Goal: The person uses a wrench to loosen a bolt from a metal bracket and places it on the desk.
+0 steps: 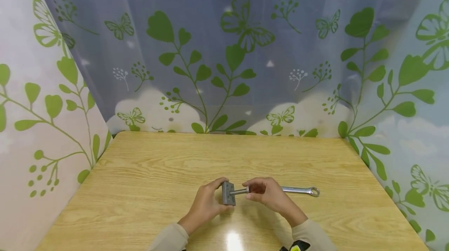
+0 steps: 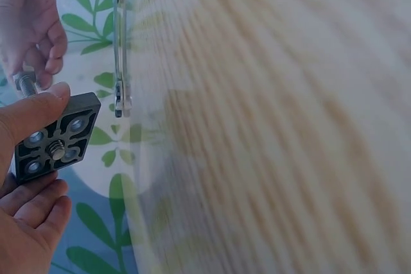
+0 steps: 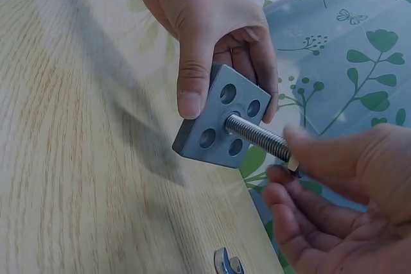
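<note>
My left hand (image 1: 207,203) grips a square grey metal plate (image 1: 225,194) by its opposite edges, thumb on one side and fingers on the other. A threaded bolt (image 3: 257,137) passes through the middle of the plate, with several round holes about it. On the plate's ribbed far face, the bolt's tip (image 2: 56,151) sticks out a little in the left wrist view. Thumb and fingers of my right hand (image 1: 271,196) pinch the bolt at its head end, which they partly cover. Both hands hold the pieces above the wooden table (image 1: 158,165).
A combination wrench (image 1: 298,190) lies on the table just beyond and right of my right hand, its near end hidden behind that hand. A curtain (image 1: 298,48) printed with green leaves and butterflies hangs along the table's back and sides.
</note>
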Action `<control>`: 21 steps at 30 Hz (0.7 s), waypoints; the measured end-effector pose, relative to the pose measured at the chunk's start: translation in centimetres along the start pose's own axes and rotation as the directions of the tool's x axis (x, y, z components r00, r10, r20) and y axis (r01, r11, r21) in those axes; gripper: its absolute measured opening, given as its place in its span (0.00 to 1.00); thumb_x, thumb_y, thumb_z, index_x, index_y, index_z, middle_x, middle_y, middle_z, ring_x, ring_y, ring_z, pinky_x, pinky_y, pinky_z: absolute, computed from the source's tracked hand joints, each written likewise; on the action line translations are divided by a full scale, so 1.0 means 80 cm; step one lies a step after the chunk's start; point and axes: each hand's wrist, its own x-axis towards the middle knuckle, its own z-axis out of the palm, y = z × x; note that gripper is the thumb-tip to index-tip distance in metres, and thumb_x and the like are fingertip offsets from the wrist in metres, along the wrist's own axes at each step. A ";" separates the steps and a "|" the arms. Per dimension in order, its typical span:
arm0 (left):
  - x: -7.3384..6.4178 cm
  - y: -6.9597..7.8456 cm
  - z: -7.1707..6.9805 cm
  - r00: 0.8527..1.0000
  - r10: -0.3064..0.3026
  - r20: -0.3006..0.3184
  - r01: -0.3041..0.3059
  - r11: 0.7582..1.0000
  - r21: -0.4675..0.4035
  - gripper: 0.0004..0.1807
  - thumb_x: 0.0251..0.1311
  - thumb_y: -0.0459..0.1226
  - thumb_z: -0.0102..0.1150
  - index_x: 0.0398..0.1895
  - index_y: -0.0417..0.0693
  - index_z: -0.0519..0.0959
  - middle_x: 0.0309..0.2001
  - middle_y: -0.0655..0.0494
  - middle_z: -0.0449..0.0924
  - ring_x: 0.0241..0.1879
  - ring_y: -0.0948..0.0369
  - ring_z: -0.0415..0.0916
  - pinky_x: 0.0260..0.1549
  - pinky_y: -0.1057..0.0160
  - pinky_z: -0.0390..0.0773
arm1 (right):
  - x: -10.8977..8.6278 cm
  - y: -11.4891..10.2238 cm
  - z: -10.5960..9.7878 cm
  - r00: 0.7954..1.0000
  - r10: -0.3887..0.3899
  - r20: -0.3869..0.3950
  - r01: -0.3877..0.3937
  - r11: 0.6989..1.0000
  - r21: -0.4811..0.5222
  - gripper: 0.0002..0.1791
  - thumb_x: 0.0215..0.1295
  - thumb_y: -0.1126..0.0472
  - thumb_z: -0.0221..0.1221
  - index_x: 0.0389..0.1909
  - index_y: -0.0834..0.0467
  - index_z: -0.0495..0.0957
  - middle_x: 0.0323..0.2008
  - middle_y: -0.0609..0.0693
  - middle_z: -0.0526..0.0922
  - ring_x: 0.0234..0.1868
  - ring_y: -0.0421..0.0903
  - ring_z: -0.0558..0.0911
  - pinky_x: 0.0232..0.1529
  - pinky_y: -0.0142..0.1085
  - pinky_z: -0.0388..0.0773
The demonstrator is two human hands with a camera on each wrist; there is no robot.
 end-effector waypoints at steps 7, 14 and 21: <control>0.001 0.002 -0.001 1.000 0.005 -0.007 -0.005 1.000 -0.003 0.40 0.34 0.35 0.81 0.57 0.38 0.74 0.54 0.43 0.80 0.54 0.48 0.77 0.55 0.50 0.77 | -0.001 0.002 0.003 0.990 0.115 0.084 -0.121 0.990 0.067 0.30 0.75 0.46 0.44 0.43 0.73 0.77 0.32 0.56 0.83 0.35 0.53 0.83 0.40 0.46 0.84; 0.001 0.000 0.000 0.999 0.030 -0.014 -0.030 1.000 -0.005 0.39 0.33 0.34 0.81 0.55 0.37 0.75 0.52 0.43 0.81 0.53 0.48 0.78 0.55 0.51 0.78 | 0.002 0.006 0.007 0.983 0.172 0.063 -0.177 0.980 0.089 0.37 0.75 0.41 0.39 0.30 0.71 0.78 0.24 0.52 0.82 0.27 0.48 0.82 0.34 0.44 0.84; 0.001 0.001 -0.001 1.000 0.018 -0.014 -0.018 1.000 -0.004 0.40 0.33 0.34 0.81 0.56 0.38 0.74 0.53 0.43 0.80 0.53 0.48 0.78 0.55 0.50 0.77 | 0.001 0.001 0.006 0.987 0.155 0.042 -0.158 0.984 0.088 0.30 0.72 0.45 0.49 0.31 0.71 0.79 0.24 0.51 0.81 0.27 0.46 0.81 0.33 0.42 0.83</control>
